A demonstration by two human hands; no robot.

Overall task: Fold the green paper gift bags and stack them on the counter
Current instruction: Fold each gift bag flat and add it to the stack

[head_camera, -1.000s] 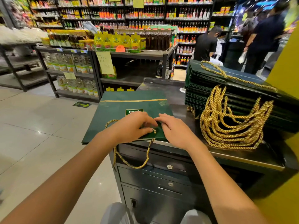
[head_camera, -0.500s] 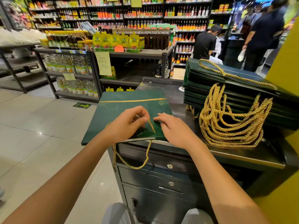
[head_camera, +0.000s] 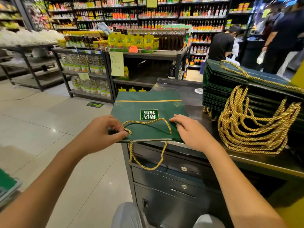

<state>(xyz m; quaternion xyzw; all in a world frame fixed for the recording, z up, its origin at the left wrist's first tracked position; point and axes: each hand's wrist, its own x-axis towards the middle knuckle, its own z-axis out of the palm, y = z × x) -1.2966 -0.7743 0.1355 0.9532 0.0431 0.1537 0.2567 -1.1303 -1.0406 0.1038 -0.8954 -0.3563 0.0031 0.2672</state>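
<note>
A flat green paper gift bag (head_camera: 148, 106) with a white-and-green label lies on the left end of the dark counter (head_camera: 194, 99), its left part hanging over the edge. My left hand (head_camera: 105, 130) pinches the bag's near left corner, where one gold rope handle (head_camera: 146, 124) lies on the bag. A second rope loop (head_camera: 144, 163) dangles in front of the drawers. My right hand (head_camera: 190, 130) presses flat on the bag's near right corner. A tall stack of folded green bags (head_camera: 230, 86) with bunched gold handles (head_camera: 250, 125) stands to the right.
Metal drawers (head_camera: 172, 178) sit under the counter. A yellow wall (head_camera: 297, 79) borders the right side. Store shelves with bottles and packets (head_camera: 131, 41) stand behind, across tiled floor (head_camera: 41, 120). People (head_camera: 220, 43) stand at the back right. More green paper (head_camera: 6, 185) shows at the far left edge.
My hands moved apart from the bag's middle to its near corners. The label, covered before, now shows, and one handle lies flat on the bag.
</note>
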